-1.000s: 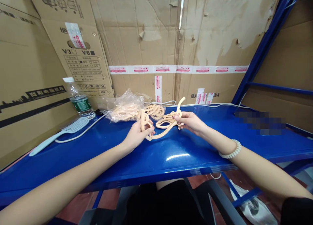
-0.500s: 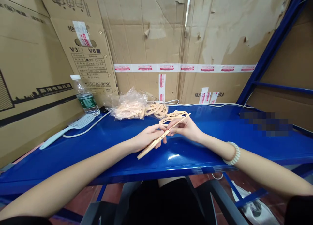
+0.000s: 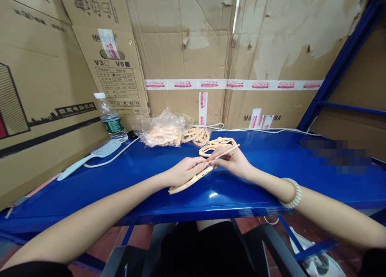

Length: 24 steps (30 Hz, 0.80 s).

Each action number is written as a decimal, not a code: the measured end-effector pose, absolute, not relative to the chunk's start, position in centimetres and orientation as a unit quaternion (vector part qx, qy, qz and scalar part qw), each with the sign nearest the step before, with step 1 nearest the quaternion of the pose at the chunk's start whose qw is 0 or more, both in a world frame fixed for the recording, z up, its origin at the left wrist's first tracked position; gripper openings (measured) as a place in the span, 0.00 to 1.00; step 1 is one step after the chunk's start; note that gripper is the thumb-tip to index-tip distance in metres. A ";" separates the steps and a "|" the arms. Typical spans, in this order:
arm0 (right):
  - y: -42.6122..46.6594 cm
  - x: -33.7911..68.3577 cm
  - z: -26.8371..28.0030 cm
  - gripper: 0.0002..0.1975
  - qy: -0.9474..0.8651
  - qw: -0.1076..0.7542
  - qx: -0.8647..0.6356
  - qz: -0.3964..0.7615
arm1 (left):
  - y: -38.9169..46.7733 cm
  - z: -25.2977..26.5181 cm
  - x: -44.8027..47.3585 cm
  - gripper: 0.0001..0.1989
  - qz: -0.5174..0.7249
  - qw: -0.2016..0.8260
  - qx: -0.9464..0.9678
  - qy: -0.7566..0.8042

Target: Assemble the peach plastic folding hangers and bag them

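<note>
My left hand [image 3: 187,169] is closed around a flat, curved, light wooden-looking piece with small slots [image 3: 193,181], which slants from lower left to upper right just above the blue table. My right hand [image 3: 230,161] pinches a thin strip of the same pale colour [image 3: 228,150] that points up to the right. The fingertips of both hands meet where the two pieces come together, and my fingers hide whether they are joined. Just behind my right hand lie pale curved cut-out parts [image 3: 221,140] on the table.
A clear plastic bag of pale parts [image 3: 163,133] lies at the back, with more curved parts [image 3: 199,135] beside it. On the left are a water bottle [image 3: 113,125], a light blue hairbrush [image 3: 105,149] and a white cable [image 3: 113,158]. Cardboard [image 3: 187,52] walls the blue table [image 3: 271,180].
My left hand has turned over the slotted piece, so its back now faces up. The slotted piece lies lower and flatter, apart from the strip's far end. The view has shifted slightly left.
</note>
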State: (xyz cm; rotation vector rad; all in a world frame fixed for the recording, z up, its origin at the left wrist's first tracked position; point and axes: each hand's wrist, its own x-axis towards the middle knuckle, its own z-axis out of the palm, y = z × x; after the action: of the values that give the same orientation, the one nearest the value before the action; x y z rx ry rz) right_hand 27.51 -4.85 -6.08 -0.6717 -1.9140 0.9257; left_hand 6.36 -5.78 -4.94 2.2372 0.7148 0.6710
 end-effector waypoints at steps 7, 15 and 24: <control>-5.4 27.4 -5.9 0.12 -0.790 0.455 -0.260 0.318 | -6.2 -4.6 6.4 0.18 0.249 0.190 0.910 0.272; -6.1 28.1 -5.7 0.16 -0.907 0.393 -0.137 0.069 | -6.2 -4.5 5.9 0.19 0.194 0.181 0.930 0.255; -3.5 31.6 -3.2 0.12 -0.779 0.507 -0.290 0.229 | -4.6 -5.8 5.6 0.20 0.217 0.575 0.738 0.279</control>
State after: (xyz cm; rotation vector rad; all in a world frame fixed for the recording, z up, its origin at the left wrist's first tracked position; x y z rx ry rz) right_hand 31.56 -3.51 -3.22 -0.6990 -1.8777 0.5526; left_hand 5.65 -4.63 -5.83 1.7283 0.6536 0.5077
